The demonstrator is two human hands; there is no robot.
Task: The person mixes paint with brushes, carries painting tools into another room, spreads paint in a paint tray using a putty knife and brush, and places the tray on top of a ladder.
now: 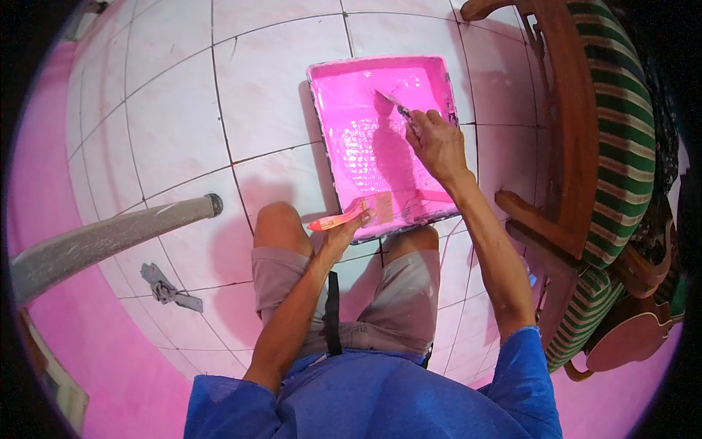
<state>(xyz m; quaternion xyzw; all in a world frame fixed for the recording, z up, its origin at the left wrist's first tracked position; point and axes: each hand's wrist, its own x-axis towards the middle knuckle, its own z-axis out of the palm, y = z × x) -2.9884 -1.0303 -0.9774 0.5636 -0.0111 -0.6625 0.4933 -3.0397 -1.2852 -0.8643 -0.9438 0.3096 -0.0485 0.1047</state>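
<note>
A rectangular paint tray (pixel 319 117) lies on the tiled floor in front of my knees, its inside coated with wet pink paint (pixel 351 88). My right hand (pixel 439 145) reaches over the tray, closed around the handle of a small knife (pixel 391 98) with a narrow blade. The blade's tip points into the deep end of the tray, at the paint. Low at the near edge, my left hand (pixel 352 225) grips a flat paintbrush (pixel 333 220) with an orange-pink handle. Its pale bristles point right over the tray's near end.
A wooden chair (pixel 559 146) with green striped cushions stands close on the right. From the left a grey, paint-spotted leg (pixel 117 238) juts over the floor. A crumpled grey rag (pixel 168 291) lies near it. Pink wall (pixel 139 380) borders the lower left.
</note>
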